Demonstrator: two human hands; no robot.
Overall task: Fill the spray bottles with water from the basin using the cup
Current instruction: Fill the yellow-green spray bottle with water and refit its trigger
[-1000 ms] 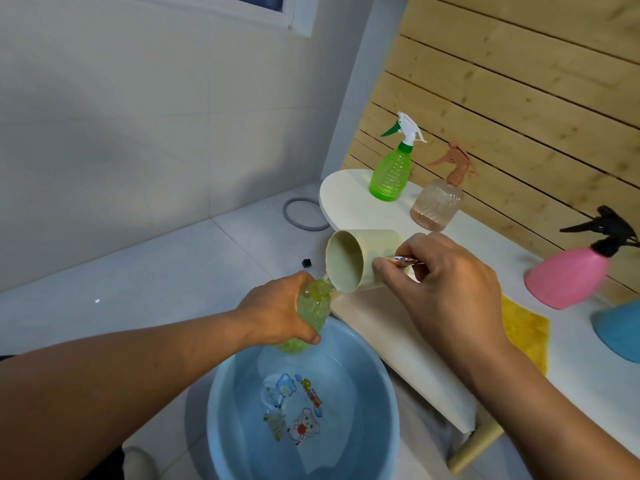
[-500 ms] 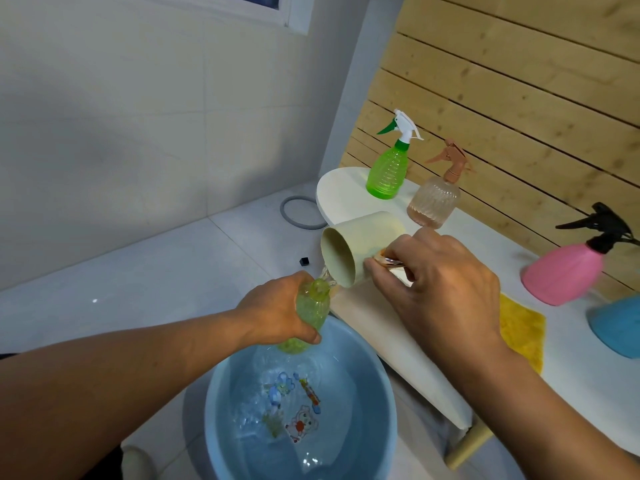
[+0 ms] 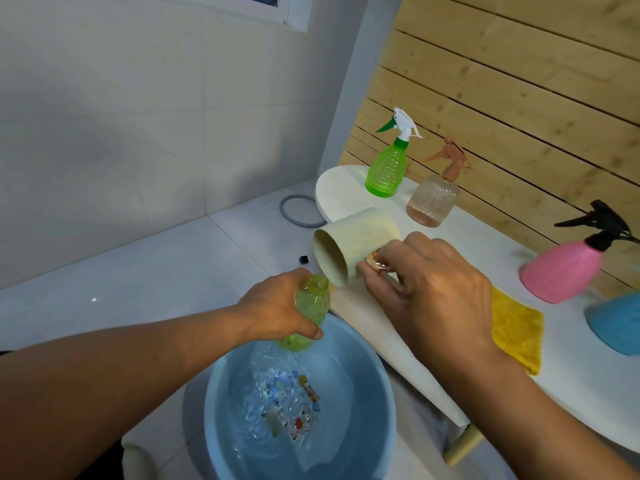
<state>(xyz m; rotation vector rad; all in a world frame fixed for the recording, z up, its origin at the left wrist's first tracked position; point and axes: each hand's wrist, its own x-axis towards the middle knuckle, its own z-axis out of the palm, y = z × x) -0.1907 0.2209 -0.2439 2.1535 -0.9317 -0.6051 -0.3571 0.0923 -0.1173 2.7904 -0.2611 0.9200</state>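
Observation:
My left hand (image 3: 277,311) grips a yellow-green bottle (image 3: 309,308) with no spray head, tilted over the blue basin (image 3: 377,382) of rippling water. My right hand (image 3: 429,289) holds a cream cup (image 3: 353,245) by its metallic handle, tipped on its side with its mouth just above and right of the bottle's open neck. On the white table (image 3: 485,244) stand a green spray bottle (image 3: 386,168), a clear peach spray bottle (image 3: 433,199), a pink spray bottle (image 3: 564,268) and part of a blue one (image 3: 616,323).
A yellow cloth (image 3: 516,327) lies on the table near my right wrist. A grey ring (image 3: 298,211) and a small black piece (image 3: 303,259) lie on the white tiled floor. Wooden slats back the table.
The cup has tipped further, its base rising and its rim lifting slightly off the bottle's neck. The water in the basin ripples more. My left hand stays put.

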